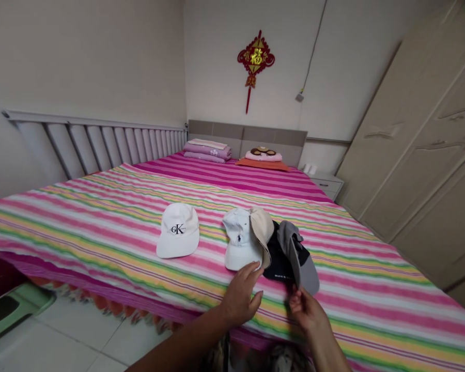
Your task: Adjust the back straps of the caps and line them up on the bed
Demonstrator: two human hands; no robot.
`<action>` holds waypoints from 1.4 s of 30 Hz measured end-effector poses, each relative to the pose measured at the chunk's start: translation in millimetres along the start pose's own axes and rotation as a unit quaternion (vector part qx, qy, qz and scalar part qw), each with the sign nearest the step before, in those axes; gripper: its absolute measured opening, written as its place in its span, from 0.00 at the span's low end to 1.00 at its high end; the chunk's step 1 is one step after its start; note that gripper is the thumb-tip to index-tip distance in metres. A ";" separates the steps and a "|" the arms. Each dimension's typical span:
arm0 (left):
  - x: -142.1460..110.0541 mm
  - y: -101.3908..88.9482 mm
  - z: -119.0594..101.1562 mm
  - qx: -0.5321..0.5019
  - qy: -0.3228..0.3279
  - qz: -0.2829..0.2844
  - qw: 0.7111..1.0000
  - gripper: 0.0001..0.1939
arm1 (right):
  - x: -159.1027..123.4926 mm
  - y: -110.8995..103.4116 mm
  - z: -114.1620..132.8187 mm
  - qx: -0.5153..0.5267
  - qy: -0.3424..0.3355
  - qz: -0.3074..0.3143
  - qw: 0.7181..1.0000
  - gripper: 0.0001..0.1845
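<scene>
1. On the striped sheet point(112, 222), seen from my head camera, five caps lie ahead of me: one on its own to the left, four bunched in an overlapping row nearer my hands.
2. My left hand point(242, 297) is open, thumb held away from the fingers. Its fingertips are at the front of the pale blue cap point(240, 237), close to the edge of the beige cap point(261, 225); I cannot tell which they touch.
3. My right hand point(308, 310) pinches the brim of the grey cap point(309, 276) between thumb and fingers. That cap sits tilted at the right end of the row.
4. Between the beige and grey ones is the black cap point(276, 261), partly covered, small white lettering along its brim.
5. Well apart from the row, the white cap point(179, 230) sits with its dark letters and brim towards me.
6. Farther back I see folded purple bedding point(207, 152), an orange cushion point(263, 165) and the headboard point(273, 137), with a red ornament point(256, 56) on the wall above.
</scene>
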State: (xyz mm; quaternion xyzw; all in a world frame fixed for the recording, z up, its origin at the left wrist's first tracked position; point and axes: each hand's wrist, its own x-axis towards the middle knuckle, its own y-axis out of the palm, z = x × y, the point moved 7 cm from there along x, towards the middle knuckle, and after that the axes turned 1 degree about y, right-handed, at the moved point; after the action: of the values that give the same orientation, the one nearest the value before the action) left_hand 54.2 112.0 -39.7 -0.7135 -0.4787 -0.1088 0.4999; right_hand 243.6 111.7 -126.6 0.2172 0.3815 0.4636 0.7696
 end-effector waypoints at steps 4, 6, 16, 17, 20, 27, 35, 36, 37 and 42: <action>4.6 2.1 0.3 -0.157 -0.096 0.000 0.983 0.26 | -25.6 -21.7 7.9 -0.001 -0.020 -0.031 0.999 0.14; 8.9 9.4 4.9 -0.304 -0.194 0.001 0.933 0.31 | -43.7 -28.2 11.1 0.003 -0.031 -0.034 0.999 0.14; 9.8 12.5 -12.4 -0.702 -0.409 -0.072 0.578 0.16 | -96.9 -39.4 -1.1 -0.336 -0.065 0.031 0.939 0.18; 5.3 15.2 -15.4 -0.710 -0.439 -0.062 0.548 0.13 | -96.8 -42.1 6.9 -0.357 -0.081 -0.002 0.930 0.18; -4.4 22.0 -27.2 -0.716 -0.501 -0.037 0.484 0.13 | -114.8 -41.4 51.8 -0.374 -0.239 -0.162 0.881 0.21; -7.0 16.0 -40.1 -0.691 -0.532 -0.133 0.471 0.13 | -180.5 50.3 50.2 -0.477 -0.498 0.088 0.719 0.06; -26.7 12.5 -48.3 -0.690 -0.534 -0.159 0.462 0.19 | -155.2 71.2 0.8 -0.518 -0.312 0.126 0.787 0.23; -30.6 14.2 -51.0 -0.691 -0.534 -0.151 0.463 0.20 | -156.9 74.0 4.3 -0.508 -0.320 0.116 0.791 0.20; -35.4 16.6 -53.8 -0.691 -0.537 -0.140 0.462 0.20 | -158.4 76.4 8.2 -0.498 -0.328 0.105 0.796 0.17; -63.7 25.2 -61.7 -0.685 -0.509 -0.090 0.514 0.19 | -150.7 77.4 14.8 -0.367 -0.250 0.099 0.891 0.13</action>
State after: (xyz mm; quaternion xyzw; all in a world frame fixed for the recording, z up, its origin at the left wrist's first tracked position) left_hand 61.2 23.9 -66.0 -0.7211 -0.4900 -0.0659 -0.4854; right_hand 170.8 16.3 -6.1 0.0646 -0.0442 0.5744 0.8148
